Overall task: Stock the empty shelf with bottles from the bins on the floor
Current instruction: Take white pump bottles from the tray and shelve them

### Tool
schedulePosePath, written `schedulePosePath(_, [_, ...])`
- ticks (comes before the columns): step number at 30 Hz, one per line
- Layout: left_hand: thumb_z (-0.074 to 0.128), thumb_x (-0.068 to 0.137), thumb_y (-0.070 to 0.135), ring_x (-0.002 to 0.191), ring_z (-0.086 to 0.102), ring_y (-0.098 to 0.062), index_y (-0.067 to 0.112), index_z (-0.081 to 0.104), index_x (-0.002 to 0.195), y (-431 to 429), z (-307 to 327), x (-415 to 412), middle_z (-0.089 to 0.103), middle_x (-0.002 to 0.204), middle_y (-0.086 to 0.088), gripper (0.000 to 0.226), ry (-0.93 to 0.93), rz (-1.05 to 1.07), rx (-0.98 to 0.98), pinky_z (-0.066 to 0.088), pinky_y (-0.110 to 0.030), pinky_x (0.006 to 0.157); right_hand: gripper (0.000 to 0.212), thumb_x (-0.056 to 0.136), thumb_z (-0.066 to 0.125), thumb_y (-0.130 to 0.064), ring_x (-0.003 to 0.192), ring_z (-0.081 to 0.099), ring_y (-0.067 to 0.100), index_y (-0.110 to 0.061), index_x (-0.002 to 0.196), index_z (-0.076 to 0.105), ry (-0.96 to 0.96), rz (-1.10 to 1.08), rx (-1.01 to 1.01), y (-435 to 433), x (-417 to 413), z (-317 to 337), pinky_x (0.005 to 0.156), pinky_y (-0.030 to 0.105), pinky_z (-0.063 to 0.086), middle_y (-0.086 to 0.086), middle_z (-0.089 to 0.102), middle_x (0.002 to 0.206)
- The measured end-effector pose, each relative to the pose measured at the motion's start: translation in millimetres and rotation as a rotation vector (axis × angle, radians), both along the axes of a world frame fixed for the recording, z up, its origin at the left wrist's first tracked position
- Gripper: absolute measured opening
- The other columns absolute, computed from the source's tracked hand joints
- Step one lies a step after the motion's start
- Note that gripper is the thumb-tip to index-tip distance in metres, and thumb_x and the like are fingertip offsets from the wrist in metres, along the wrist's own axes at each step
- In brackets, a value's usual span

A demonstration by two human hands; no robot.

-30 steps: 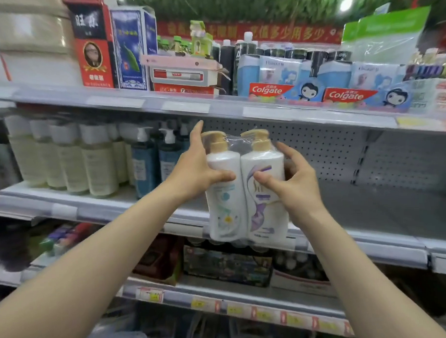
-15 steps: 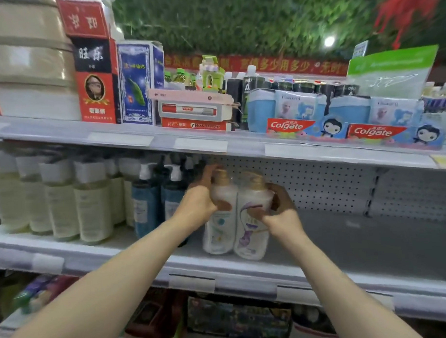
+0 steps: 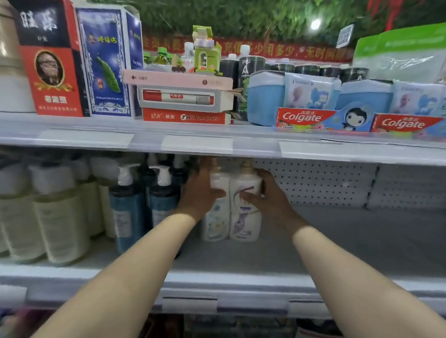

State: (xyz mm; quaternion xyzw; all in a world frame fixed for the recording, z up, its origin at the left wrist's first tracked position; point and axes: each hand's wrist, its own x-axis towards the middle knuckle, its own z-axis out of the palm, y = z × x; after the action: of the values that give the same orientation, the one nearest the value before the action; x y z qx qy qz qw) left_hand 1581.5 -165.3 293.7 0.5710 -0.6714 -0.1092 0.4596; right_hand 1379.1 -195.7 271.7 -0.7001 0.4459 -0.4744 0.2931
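L grip point(image 3: 200, 195) & R grip point(image 3: 266, 196) each clamped one side of the twin bottle pack point(image 3: 232, 219), which stood upright on the shelf point(image 3: 358, 242), just beside blue pump bottles point(image 3: 162, 203).

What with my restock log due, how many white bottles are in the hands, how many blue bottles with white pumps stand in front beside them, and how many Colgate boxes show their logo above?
White bottles: 2
Blue bottles with white pumps, in front: 2
Colgate boxes with logo showing: 2
Total: 6
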Motion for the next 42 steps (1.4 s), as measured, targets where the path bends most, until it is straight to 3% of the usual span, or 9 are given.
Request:
schedulePosePath(3, [0.08, 0.081, 0.019, 0.141, 0.032, -0.035, 0.026, 0.012, 0.157, 5, 1, -7, 0.026, 0.157, -0.012, 0.102, -0.037, 0.073, 0.01, 0.034, -0.047, 0.113, 0.072, 0.086, 0.079, -0.028, 0.117, 0.061, 0.019, -0.029, 0.146, 0.04, 0.065, 0.002, 0.008, 5, -2, 3, 0.088, 0.022, 0.053, -0.001, 0.063, 0.131])
schedulePosePath(4, [0.08, 0.08, 0.02, 0.141, 0.032, -0.036, 0.026, 0.012, 0.157, 8, 3, -10, 0.025, 0.157, -0.014, 0.103, -0.057, 0.098, 0.017, 0.034, -0.047, 0.113, 0.077, 0.085, 0.079, -0.03, 0.125, 0.057, 0.022, -0.029, 0.15, 0.037, 0.102, -0.002, 0.012, 7, -4, 6, 0.099, 0.032, 0.051, 0.002, 0.059, 0.138])
schedulePosePath(6, [0.08, 0.08, 0.024, 0.142, 0.029, -0.038, 0.024, 0.012, 0.157, 15, 6, -14, 0.022, 0.158, -0.016, 0.104, -0.109, 0.147, 0.033, 0.033, -0.049, 0.113, 0.092, 0.083, 0.08, -0.035, 0.137, 0.046, 0.024, -0.03, 0.156, 0.026, 0.183, -0.01, 0.019, 13, -9, 11, 0.111, 0.036, 0.041, 0.003, 0.047, 0.152])
schedulePosePath(10, [0.082, 0.077, 0.034, 0.143, 0.024, -0.039, 0.023, 0.014, 0.156, 36, 12, -23, 0.019, 0.159, -0.017, 0.105, -0.199, 0.253, 0.054, 0.03, -0.049, 0.114, 0.1, 0.08, 0.081, -0.041, 0.145, 0.036, 0.023, -0.032, 0.158, 0.019, 0.286, -0.05, 0.015, 25, -31, 12, 0.111, 0.032, 0.034, 0.0, 0.032, 0.162])
schedulePosePath(17, [0.084, 0.075, 0.03, 0.128, 0.04, -0.041, 0.029, 0.035, 0.146, 97, -12, -72, 0.034, 0.145, -0.019, 0.086, -0.186, 0.328, 0.068, 0.045, -0.045, 0.099, 0.088, 0.073, 0.087, -0.039, 0.132, 0.047, 0.029, -0.036, 0.146, 0.038, 0.474, -0.053, -0.013, 71, -76, 4, 0.095, 0.029, 0.042, 0.009, 0.044, 0.148])
schedulePosePath(21, [0.084, 0.075, 0.031, 0.122, 0.035, -0.035, 0.024, 0.043, 0.134, 133, -40, -109, 0.036, 0.131, -0.014, 0.072, -0.192, 0.353, 0.094, 0.038, -0.037, 0.088, 0.087, 0.072, 0.086, -0.048, 0.132, 0.045, 0.03, -0.03, 0.144, 0.04, 0.674, -0.047, -0.025, 112, -113, -3, 0.102, 0.043, 0.047, 0.008, 0.048, 0.143])
schedulePosePath(27, [0.083, 0.076, 0.028, 0.131, 0.03, -0.034, 0.032, 0.043, 0.137, 182, -87, -163, 0.031, 0.142, -0.013, 0.073, -0.209, 0.342, 0.141, 0.04, -0.043, 0.102, 0.081, 0.074, 0.085, -0.045, 0.139, 0.026, 0.025, -0.036, 0.141, 0.04, 0.832, -0.014, -0.11, 170, -170, -33, 0.103, 0.042, 0.04, 0.002, 0.041, 0.144])
schedulePosePath(32, [0.083, 0.077, 0.032, 0.138, 0.027, -0.034, 0.034, 0.044, 0.137, 213, -140, -195, 0.029, 0.15, -0.012, 0.072, -0.262, 0.329, 0.243, 0.038, -0.045, 0.105, 0.08, 0.076, 0.083, -0.046, 0.13, 0.034, 0.024, -0.035, 0.143, 0.041, 0.903, 0.021, -0.14, 201, -204, -83, 0.098, 0.039, 0.042, 0.001, 0.045, 0.133])
schedulePosePath(42, [0.076, 0.081, 0.047, 0.146, 0.016, -0.03, 0.033, 0.041, 0.144, 236, -265, -216, 0.024, 0.158, -0.007, 0.074, -0.417, 0.261, 0.566, 0.029, -0.043, 0.116, 0.076, 0.082, 0.075, -0.053, 0.128, 0.035, 0.028, -0.028, 0.146, 0.043, 1.032, 0.095, 0.17, 219, -231, -214, 0.1, 0.04, 0.043, 0.006, 0.044, 0.134])
